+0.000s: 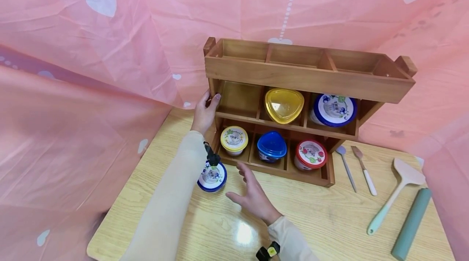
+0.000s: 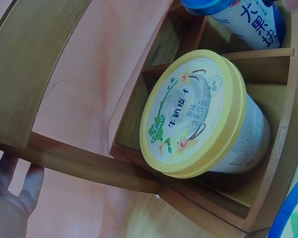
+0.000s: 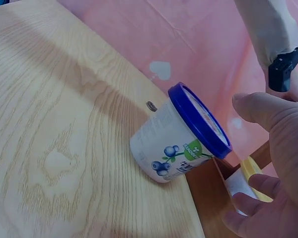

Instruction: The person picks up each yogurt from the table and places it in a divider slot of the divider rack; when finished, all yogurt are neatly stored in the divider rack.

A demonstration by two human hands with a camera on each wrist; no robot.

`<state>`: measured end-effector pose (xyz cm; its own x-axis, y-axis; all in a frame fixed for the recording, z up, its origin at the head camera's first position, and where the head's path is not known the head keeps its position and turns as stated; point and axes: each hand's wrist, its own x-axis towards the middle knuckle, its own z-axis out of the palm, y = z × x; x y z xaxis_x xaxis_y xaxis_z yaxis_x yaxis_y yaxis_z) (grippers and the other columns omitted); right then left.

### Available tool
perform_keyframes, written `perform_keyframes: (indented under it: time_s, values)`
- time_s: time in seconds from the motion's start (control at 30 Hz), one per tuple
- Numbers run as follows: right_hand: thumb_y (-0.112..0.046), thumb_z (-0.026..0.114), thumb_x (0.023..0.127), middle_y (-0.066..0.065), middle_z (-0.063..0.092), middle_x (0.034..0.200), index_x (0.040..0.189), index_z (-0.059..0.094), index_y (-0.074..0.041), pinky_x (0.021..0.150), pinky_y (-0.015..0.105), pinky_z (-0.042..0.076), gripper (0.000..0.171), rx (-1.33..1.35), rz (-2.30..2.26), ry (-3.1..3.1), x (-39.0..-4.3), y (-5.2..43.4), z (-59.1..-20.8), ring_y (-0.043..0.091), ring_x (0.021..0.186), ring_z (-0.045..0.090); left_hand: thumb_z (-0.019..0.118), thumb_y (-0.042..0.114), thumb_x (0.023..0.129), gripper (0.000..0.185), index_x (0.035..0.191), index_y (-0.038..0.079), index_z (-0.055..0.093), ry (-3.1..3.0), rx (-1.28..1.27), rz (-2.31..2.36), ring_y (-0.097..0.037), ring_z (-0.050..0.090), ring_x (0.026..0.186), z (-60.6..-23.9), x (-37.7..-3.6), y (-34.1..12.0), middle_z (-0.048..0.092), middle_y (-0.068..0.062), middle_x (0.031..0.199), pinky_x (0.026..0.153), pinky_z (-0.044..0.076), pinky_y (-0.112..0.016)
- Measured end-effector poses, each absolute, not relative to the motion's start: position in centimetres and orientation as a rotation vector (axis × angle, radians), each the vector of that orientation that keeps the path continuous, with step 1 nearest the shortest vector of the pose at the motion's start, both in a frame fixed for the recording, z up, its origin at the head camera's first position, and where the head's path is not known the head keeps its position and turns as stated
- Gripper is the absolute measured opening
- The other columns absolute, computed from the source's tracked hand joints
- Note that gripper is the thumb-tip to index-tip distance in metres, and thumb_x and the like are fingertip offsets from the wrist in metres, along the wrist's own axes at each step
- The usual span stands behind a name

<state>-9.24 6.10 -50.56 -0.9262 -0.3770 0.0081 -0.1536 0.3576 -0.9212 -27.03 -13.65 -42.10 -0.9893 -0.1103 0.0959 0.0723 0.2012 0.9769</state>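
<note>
A wooden three-tier rack (image 1: 307, 75) stands at the back of the table. My left hand (image 1: 209, 101) grips its left upright, thumb in front and fingers behind; in the left wrist view its fingers (image 2: 10, 183) lie by a wooden bar (image 2: 89, 166). A blue-lidded cup (image 1: 212, 176) stands on the table in front of the rack's left end, partly hidden by my left sleeve. My right hand (image 1: 242, 179) hovers open just right of that blue-lidded cup (image 3: 181, 136), not touching it. The yellow-lidded cup (image 2: 198, 114) sits in the bottom left compartment.
The bottom tier also holds a blue triangular tub (image 1: 271, 145) and a red-lidded cup (image 1: 310, 153). The middle tier holds a yellow triangular tub (image 1: 284, 105) and another blue-lidded cup (image 1: 333, 109). Right of the rack lie a spoon (image 1: 346, 165), small knife (image 1: 364, 169), spatula (image 1: 395, 191) and green roller (image 1: 412, 222).
</note>
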Motion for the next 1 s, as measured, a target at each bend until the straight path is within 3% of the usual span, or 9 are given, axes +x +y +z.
perform_keyframes:
  time_s: [0.13, 0.4, 0.8, 1.0]
  values:
    - [-0.021, 0.081, 0.083, 0.019, 0.033, 0.156, 0.155, 0.023, -0.011, 0.114, 0.057, 0.034, 0.093, -0.456, -1.596, 2.39, -9.6, 5.4, -51.0, 0.04, 0.14, 0.037, 0.049, 0.045, 0.102, 0.052, 0.151, 0.03, 0.04, -2.32, 0.037, -1.909, -0.024, 0.047, 0.137, -41.8, -26.8, -13.6, 0.046, -0.004, 0.151, 0.113, 0.041, -0.04]
    - [-0.017, 0.081, 0.082, 0.019, 0.027, 0.159, 0.157, 0.015, -0.013, 0.116, 0.055, 0.03, 0.1, -0.421, -1.569, 2.331, -10.0, 4.3, -52.0, 0.04, 0.143, 0.032, 0.05, 0.03, 0.104, 0.051, 0.153, 0.017, 0.038, -2.317, 0.046, -1.972, -0.03, 0.045, 0.138, -38.6, -24.7, -13.2, 0.044, -0.013, 0.151, 0.115, 0.039, -0.043]
    - [-0.018, 0.083, 0.08, 0.017, 0.031, 0.156, 0.157, 0.011, -0.012, 0.119, 0.052, 0.028, 0.107, -0.415, -1.603, 2.239, -10.4, 2.9, -53.6, 0.035, 0.145, 0.029, 0.048, 0.029, 0.105, 0.052, 0.153, 0.017, 0.037, -2.345, 0.041, -1.957, -0.029, 0.045, 0.138, -38.2, -24.4, -13.1, 0.043, -0.013, 0.152, 0.114, 0.039, -0.041]
    - [-0.023, 0.084, 0.079, 0.017, 0.025, 0.159, 0.158, 0.009, -0.013, 0.12, 0.052, 0.024, 0.109, -0.355, -1.567, 2.235, -10.4, 2.2, -53.8, 0.033, 0.148, 0.025, 0.049, 0.034, 0.104, 0.052, 0.153, 0.022, 0.037, -2.333, 0.046, -1.958, -0.029, 0.044, 0.139, -39.3, -25.1, -13.3, 0.043, -0.01, 0.153, 0.115, 0.039, -0.042]
